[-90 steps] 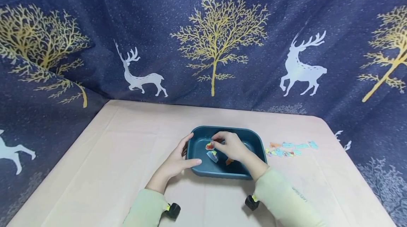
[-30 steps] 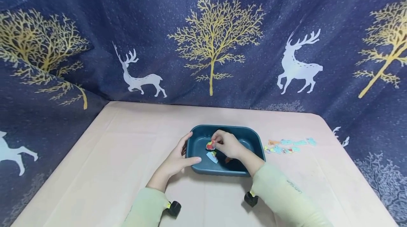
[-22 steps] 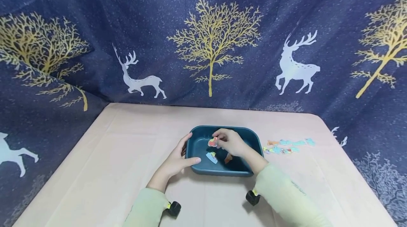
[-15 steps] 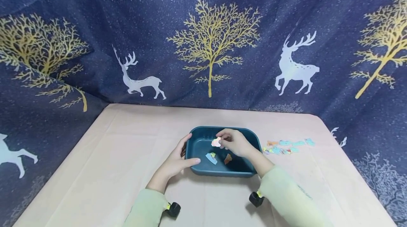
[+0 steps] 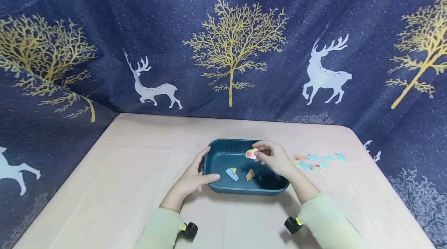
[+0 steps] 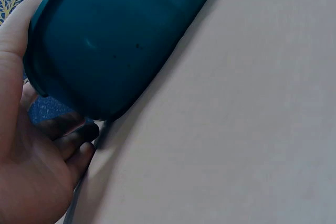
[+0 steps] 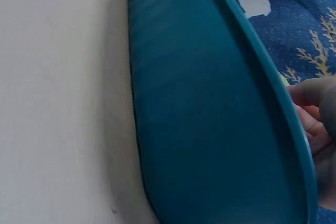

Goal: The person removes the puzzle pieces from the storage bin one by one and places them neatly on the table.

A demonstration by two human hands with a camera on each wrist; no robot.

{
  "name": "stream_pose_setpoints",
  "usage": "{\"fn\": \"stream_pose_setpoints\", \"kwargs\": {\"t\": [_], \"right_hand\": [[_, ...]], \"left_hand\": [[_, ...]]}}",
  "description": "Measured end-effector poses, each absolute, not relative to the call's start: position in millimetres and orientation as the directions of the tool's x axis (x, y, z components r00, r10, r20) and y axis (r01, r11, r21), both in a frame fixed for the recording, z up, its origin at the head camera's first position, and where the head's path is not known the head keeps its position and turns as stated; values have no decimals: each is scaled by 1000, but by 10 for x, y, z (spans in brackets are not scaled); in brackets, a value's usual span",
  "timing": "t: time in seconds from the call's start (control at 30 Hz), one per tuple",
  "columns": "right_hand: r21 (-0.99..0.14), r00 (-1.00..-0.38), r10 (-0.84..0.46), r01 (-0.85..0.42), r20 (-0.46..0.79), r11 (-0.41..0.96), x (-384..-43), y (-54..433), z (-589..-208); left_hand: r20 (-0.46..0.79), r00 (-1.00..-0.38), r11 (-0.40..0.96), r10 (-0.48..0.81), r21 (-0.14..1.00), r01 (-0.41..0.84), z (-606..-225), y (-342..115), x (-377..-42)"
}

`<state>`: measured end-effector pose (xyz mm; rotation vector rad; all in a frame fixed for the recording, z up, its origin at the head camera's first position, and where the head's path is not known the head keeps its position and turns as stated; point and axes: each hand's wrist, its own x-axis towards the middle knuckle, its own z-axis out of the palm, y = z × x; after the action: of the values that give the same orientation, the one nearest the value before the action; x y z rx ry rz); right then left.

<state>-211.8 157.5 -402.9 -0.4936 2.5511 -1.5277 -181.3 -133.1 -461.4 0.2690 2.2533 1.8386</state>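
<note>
A dark teal rectangular tub (image 5: 220, 159) stands on the table. My left hand (image 5: 192, 176) grips its left end, thumb over the front rim and fingers round the outer side; the left wrist view shows the tub's outer wall (image 6: 121, 35) beside that hand. Over the tub's right half, my right hand (image 5: 277, 159) pinches a small red, yellow and white puzzle piece (image 5: 250, 153) between thumb and fingers. Below it on the tub's floor lie a light blue and yellow piece (image 5: 232, 174) and an orange piece (image 5: 250, 174). In the right wrist view the tub's wall (image 7: 205, 108) hides the held piece.
Right of the tub, several puzzle pieces lie in two rough rows, among them an orange one (image 5: 299, 158) and a light blue one (image 5: 327, 158). A pale pink cloth (image 5: 157, 132) covers the table. Behind hangs a dark blue curtain (image 5: 209, 90) with deer and trees.
My right hand has lifted the red and yellow piece off the tub's floor, turned it, and carried it to the right. The orange piece has come into full view. My left hand stays put.
</note>
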Motion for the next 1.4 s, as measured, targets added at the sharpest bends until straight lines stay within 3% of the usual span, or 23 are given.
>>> {"fn": "stream_pose_setpoints", "kwargs": {"t": [0.8,1.4], "right_hand": [[-911,-969,-121,-242,214,333,-1989,2213,-4007],[-937,-979,58,-171,197,305,-1862,2588,-4162]], "left_hand": [[-58,-962,223,268,975,3,-4623,-1325,-1816],[-60,-962,238,266,971,5,-4586,-1317,-1792]]}}
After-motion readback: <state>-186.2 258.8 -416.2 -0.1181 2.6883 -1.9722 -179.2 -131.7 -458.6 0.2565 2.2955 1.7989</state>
